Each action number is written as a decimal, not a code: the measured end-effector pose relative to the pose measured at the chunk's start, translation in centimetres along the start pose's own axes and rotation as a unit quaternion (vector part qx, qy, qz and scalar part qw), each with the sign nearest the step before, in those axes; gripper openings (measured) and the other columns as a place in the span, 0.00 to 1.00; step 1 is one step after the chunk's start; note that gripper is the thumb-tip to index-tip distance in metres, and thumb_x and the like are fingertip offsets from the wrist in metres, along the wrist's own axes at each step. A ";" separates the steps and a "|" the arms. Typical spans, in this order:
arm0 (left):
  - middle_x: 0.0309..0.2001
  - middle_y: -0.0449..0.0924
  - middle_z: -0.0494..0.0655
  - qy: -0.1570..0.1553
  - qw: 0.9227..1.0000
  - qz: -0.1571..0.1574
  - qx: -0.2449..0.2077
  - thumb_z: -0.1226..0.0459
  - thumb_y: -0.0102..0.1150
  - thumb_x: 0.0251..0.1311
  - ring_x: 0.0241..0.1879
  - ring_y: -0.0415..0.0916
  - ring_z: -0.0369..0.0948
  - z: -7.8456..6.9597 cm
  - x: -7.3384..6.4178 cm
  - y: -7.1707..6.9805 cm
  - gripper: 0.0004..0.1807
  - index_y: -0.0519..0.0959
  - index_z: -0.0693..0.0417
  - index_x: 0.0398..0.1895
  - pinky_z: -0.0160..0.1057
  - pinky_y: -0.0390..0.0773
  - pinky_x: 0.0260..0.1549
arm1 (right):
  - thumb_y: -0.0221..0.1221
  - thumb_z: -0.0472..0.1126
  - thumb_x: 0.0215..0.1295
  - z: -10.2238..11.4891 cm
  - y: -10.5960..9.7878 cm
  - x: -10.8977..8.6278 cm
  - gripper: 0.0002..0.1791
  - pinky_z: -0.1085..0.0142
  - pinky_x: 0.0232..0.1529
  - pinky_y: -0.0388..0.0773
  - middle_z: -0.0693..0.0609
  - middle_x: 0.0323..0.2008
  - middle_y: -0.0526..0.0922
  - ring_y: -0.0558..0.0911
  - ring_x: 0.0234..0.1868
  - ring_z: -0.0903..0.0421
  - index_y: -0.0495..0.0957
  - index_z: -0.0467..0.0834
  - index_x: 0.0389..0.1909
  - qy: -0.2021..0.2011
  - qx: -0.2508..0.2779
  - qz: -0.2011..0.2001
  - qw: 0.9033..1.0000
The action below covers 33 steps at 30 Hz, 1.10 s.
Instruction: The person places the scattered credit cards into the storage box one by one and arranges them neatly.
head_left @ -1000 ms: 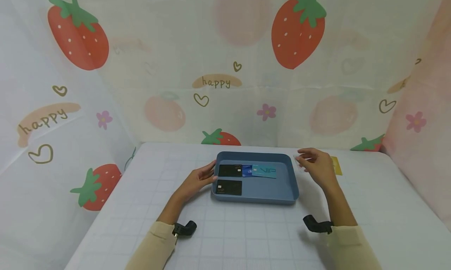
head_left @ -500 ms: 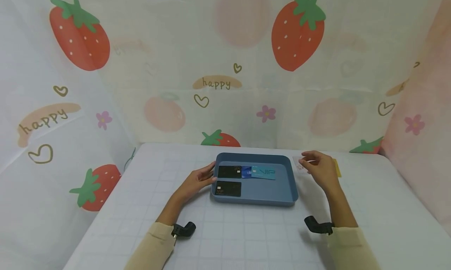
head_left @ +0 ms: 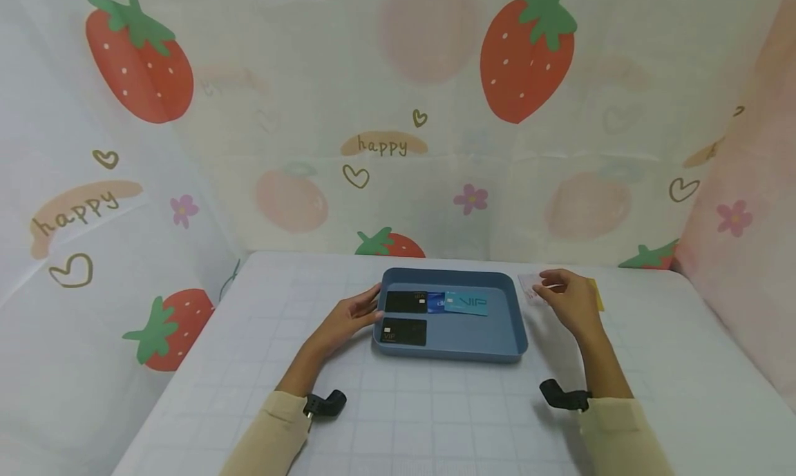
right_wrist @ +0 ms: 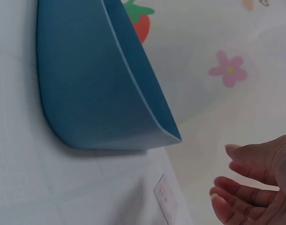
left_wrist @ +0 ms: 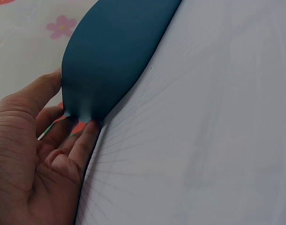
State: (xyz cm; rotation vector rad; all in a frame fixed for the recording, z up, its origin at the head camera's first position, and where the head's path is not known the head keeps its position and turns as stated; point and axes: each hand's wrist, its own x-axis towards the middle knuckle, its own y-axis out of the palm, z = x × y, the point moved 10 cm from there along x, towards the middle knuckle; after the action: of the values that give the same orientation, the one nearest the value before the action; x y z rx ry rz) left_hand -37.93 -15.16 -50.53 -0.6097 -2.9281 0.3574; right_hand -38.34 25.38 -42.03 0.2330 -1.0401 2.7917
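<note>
A blue tray (head_left: 463, 355) lies on the table. My left hand (head_left: 345, 322) touches its left end, thumb at the rim and fingers against the outer wall (left_wrist: 101, 61). Inside lie a black card (head_left: 403, 301), a blue card (head_left: 436, 302) partly covered by a teal VIP card (head_left: 466, 303), and a black VIP card (head_left: 404, 331) nearer me. To the tray's right, my right hand (head_left: 569, 300) hovers with loosely bent fingers, holding nothing in the right wrist view. Just beside its fingertips, a pale card with pinkish print (head_left: 531, 289) lies on the table, partly hidden.
A yellow card (head_left: 597, 295) shows partly behind my right hand. The white table (head_left: 435, 421) has a faint grid cloth. Behind it hangs a curtain (head_left: 298, 117) printed with strawberries and flowers.
My right hand has shifted slightly right, uncovering more of the pale card and covering more of the yellow one. My left hand and the tray stay put.
</note>
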 end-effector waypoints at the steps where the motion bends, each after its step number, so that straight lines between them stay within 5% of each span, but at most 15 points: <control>1: 0.77 0.58 0.49 0.000 1.000 0.000 0.001 0.60 0.62 0.70 0.73 0.62 0.48 0.0 0.0 0.0 0.38 0.58 0.54 0.80 0.48 0.62 0.70 | 0.65 0.38 0.68 -0.2 0.0 0.0 0.21 0.47 0.48 0.83 0.32 0.49 0.84 0.83 0.51 0.35 0.79 0.31 0.57 0.002 -0.002 0.000 1.000; 33: 0.78 0.58 0.47 0.002 1.000 0.003 -0.008 0.61 0.62 0.71 0.74 0.61 0.48 0.7 0.5 -0.2 0.38 0.58 0.51 0.80 0.49 0.62 0.71 | 0.65 0.41 0.67 -2.1 2.0 2.8 0.26 0.43 0.51 0.78 0.25 0.52 0.78 0.77 0.53 0.32 0.76 0.24 0.56 0.036 -0.121 0.071 0.990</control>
State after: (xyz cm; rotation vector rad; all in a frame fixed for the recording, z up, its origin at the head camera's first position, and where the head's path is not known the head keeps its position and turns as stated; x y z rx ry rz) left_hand -38.58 -15.27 -51.16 -0.6214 -2.9279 0.3321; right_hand -41.62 25.55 -44.31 0.0287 -1.4118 2.7353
